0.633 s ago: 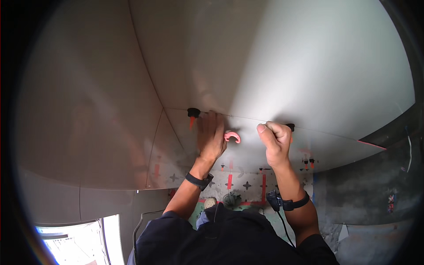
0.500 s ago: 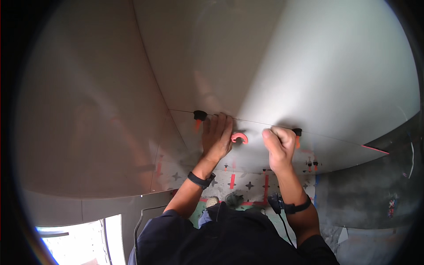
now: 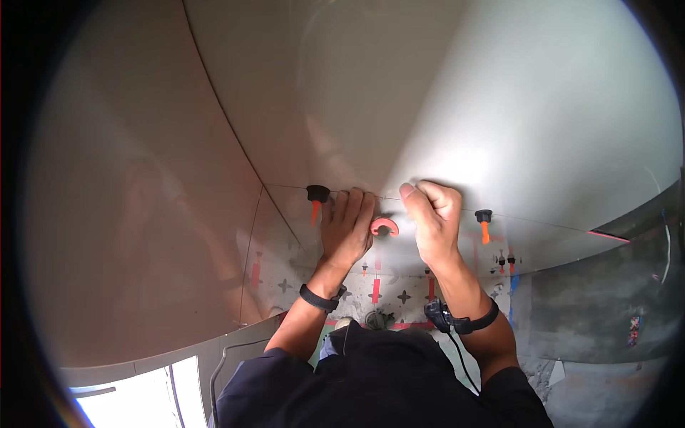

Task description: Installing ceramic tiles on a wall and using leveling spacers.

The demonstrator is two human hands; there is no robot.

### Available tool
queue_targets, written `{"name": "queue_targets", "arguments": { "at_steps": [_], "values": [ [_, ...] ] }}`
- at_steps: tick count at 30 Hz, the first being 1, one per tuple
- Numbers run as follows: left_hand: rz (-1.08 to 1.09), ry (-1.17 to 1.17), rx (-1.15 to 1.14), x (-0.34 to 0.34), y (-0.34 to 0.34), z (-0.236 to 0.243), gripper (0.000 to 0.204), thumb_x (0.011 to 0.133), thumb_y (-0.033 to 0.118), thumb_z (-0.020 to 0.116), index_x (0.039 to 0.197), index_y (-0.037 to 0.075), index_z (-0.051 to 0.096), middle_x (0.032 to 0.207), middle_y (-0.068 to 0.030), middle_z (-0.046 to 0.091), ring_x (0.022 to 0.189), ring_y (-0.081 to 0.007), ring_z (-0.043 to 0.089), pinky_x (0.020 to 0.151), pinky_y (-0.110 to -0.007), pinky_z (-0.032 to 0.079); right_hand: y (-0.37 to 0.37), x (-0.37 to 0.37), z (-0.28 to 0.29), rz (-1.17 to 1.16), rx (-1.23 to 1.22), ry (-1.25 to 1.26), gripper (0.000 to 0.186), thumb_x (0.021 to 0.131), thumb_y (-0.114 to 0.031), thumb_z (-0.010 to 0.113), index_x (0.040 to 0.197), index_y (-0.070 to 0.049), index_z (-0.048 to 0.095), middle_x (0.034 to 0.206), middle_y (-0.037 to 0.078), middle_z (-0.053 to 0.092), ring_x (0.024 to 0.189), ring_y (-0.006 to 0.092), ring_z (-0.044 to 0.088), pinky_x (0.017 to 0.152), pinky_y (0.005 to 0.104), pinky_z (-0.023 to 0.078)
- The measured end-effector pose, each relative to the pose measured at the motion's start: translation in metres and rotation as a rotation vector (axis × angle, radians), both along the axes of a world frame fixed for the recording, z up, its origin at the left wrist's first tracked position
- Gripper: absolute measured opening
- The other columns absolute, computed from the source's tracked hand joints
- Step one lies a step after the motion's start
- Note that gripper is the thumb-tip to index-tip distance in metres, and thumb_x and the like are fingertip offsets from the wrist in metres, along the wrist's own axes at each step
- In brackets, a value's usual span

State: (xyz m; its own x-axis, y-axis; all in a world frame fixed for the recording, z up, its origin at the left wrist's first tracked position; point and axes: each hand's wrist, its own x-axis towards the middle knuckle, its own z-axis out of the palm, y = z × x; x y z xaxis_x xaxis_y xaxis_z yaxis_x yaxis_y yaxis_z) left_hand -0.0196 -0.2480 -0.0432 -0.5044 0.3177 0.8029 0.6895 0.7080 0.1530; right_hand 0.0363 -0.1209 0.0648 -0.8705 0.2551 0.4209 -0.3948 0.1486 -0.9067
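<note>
Large glossy pale tiles point(image 3: 385, 107) meet at a thin joint in front of me. My left hand point(image 3: 347, 225) lies on the tile surface with fingers stretched out, fingertips at the joint. Beside its thumb is a pink-red horseshoe-shaped piece point(image 3: 384, 227); I cannot tell whether the thumb touches it. My right hand point(image 3: 437, 217) is closed in a fist against the tile, thumb upward, with nothing visible in it. Tile levelling clips with black caps and orange stems sit in the joint: one point(image 3: 317, 202) left of my left hand, another point(image 3: 484, 224) right of my fist.
Below are a wall strip with red and dark cross marks point(image 3: 404, 297) and several smaller clips point(image 3: 505, 262). A second tile point(image 3: 135, 235) curves away at the left. Dark grey wall point(image 3: 592, 307) lies at the right. Cables point(image 3: 464, 367) hang by both arms; a bright opening point(image 3: 143, 399) shows lower left.
My right fist has shifted left and up, away from the right clip, which now shows whole. My left hand keeps nearly the same place. The view has shifted slightly.
</note>
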Motion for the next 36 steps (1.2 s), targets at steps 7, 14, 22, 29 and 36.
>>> {"name": "queue_targets", "arguments": {
  "at_steps": [7, 14, 22, 29, 36],
  "values": [
    [0.014, -0.020, 0.006, 0.004, 0.004, -0.004, 0.048, 0.077, 0.026, 0.067, 0.118, 0.004, 0.057, 0.116, -0.0114, 0.055, 0.107, -0.0300, 0.053, 0.084, -0.049, 0.041, -0.020, -0.017, 0.000, 0.011, 0.123, 0.006, 0.042, 0.093, -0.013, 0.063, 0.057, -0.001, 0.044, 0.048, 0.000, 0.040, 0.049, 0.0039, 0.037, 0.042, 0.0295, 0.029],
    [0.052, -0.036, 0.020, 0.011, 0.001, 0.001, 0.052, 0.077, 0.022, 0.068, 0.124, 0.003, 0.056, 0.125, -0.0126, 0.054, 0.116, -0.0320, 0.051, 0.093, -0.055, 0.039, -0.015, 0.004, 0.011, 0.118, 0.075, -0.038, 0.046, 0.095, -0.017, 0.063, 0.057, -0.001, 0.043, 0.050, -0.002, 0.042, 0.053, 0.0019, 0.043, 0.043, 0.0271, 0.033],
    [-0.018, -0.142, -0.031, 0.026, 0.011, -0.028, 0.068, 0.080, 0.018, 0.068, 0.143, 0.003, 0.045, 0.145, -0.0213, 0.047, 0.135, -0.0449, 0.041, 0.112, -0.065, 0.026, 0.040, 0.145, -0.098, 0.019, 0.303, -0.328, 0.047, 0.093, -0.025, 0.068, 0.061, -0.001, 0.044, 0.054, 0.007, 0.029, 0.054, 0.0056, 0.032, 0.046, 0.0321, 0.028],
    [-0.348, -0.126, 0.006, 0.093, 0.041, -0.013, 0.066, 0.082, 0.011, 0.060, 0.143, -0.007, 0.044, 0.151, -0.0289, 0.040, 0.140, -0.0484, 0.036, 0.116, -0.061, 0.024, 0.093, 0.262, -0.157, -0.243, 0.302, -0.531, 0.042, 0.089, -0.026, 0.070, 0.065, 0.003, 0.051, 0.055, 0.015, 0.046, 0.051, 0.0125, 0.039, 0.049, 0.0360, 0.035],
    [-0.156, -0.046, 0.069, 0.079, 0.087, -0.021, 0.069, 0.093, 0.012, 0.050, 0.153, -0.008, 0.023, 0.155, -0.0324, 0.029, 0.144, -0.0496, 0.028, 0.118, -0.055, 0.023, 0.146, 0.325, -0.174, -0.348, 0.235, -0.581, 0.040, 0.088, -0.022, 0.069, 0.064, 0.003, 0.050, 0.053, 0.009, 0.044, 0.054, 0.0087, 0.039, 0.049, 0.0338, 0.034]
  ]
}}
